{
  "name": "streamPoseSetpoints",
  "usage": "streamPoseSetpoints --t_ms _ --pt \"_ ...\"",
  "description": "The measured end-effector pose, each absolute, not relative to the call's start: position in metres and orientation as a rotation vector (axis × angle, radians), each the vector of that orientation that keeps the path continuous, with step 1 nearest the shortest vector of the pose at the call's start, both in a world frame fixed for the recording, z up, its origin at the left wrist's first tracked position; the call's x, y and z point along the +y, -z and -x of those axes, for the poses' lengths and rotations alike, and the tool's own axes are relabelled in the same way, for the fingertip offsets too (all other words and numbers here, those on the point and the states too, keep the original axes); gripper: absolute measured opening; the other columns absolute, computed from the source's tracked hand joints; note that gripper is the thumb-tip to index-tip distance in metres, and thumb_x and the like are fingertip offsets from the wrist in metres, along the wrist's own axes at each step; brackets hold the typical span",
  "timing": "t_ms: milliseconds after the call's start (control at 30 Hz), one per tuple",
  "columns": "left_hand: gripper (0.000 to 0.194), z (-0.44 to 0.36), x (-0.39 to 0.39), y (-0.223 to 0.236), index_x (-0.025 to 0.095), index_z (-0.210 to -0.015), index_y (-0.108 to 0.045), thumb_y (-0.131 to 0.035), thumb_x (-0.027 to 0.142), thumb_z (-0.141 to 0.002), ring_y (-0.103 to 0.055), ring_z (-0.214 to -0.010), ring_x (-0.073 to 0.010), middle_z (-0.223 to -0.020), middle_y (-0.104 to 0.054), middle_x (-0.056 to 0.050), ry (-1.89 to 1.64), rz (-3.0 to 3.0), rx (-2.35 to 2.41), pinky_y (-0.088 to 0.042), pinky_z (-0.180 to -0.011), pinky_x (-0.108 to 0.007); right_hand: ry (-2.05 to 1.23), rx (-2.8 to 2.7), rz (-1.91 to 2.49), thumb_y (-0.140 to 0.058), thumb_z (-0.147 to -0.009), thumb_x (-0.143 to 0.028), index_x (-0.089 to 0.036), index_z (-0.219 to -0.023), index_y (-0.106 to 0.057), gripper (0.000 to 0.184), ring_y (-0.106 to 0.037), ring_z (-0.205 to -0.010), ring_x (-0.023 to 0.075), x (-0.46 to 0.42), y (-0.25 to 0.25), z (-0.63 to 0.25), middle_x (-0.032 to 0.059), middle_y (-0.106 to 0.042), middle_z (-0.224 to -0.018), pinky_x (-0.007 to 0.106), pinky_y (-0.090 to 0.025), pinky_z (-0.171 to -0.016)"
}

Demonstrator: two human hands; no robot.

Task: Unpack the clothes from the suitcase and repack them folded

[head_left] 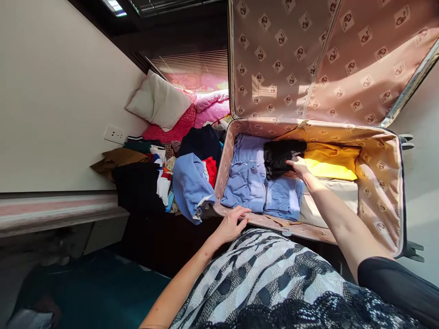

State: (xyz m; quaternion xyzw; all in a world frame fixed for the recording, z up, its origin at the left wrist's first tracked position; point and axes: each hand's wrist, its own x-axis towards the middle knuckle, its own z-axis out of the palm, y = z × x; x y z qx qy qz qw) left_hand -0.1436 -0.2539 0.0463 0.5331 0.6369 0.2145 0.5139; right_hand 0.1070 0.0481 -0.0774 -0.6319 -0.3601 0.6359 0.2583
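An open suitcase [380,183] with pink patterned lining lies in front of me, holding folded clothes. My right hand [299,167] reaches inside, closed on the near edge of a folded black garment [281,155]; some of its fingers are hidden. Around that garment lie folded blue clothes [245,185], a folded pair of blue jeans [283,197], a yellow garment [331,160] and a beige one [332,201]. At the suitcase's near left rim my left hand [231,225] grips the edge, fingertips inside and thumb outside.
Left of the suitcase sits a pile of loose clothes, with a blue garment [192,183] and a black one [140,187]. A pale pillow [159,103] leans on the wall behind. The raised suitcase lid [281,59] stands at the back.
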Motion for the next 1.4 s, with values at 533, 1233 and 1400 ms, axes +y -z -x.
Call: streamPoseSetpoints --t_ms 533,1233,1400 --pt "0.091 0.054 -0.079 -0.073 0.024 -0.156 -0.057 -0.100 0.031 -0.076 -0.054 -0.149 -0.0395 -0.157 -0.055 -0.018 -0.888 -1.878 1.412 -0.045 -0.127 -0.060 -2.287 -1.059 1.278 -0.109 -0.047 -0.058 -0.015 -0.087 -0.073 0.070 -0.054 -0.058 0.0078 -0.004 -0.113 -0.126 0.0003 -0.066 -0.073 0.018 -0.038 -0.044" --pt "0.035 0.102 -0.040 -0.211 0.017 -0.101 -0.079 -0.091 0.020 -0.068 -0.071 -0.101 -0.0223 -0.103 -0.076 -0.002 -0.691 -1.990 0.866 -0.057 -0.098 -0.033 -1.590 -1.497 0.854 -0.105 -0.053 -0.029 -0.022 -0.093 -0.080 0.047 -0.073 -0.083 0.0188 -0.043 -0.259 -0.154 0.0013 -0.074 -0.085 0.027 -0.061 -0.073" --pt "0.015 0.109 -0.049 -0.225 0.015 -0.090 -0.079 -0.078 0.023 -0.077 -0.073 -0.090 -0.0199 -0.089 -0.077 -0.002 -0.668 -1.855 0.790 -0.058 -0.087 -0.029 -1.453 -1.456 0.765 -0.098 -0.052 -0.013 -0.019 -0.079 -0.072 0.037 -0.061 -0.063 0.0072 -0.043 -0.316 -0.160 -0.0044 -0.066 -0.070 0.017 -0.050 -0.057"
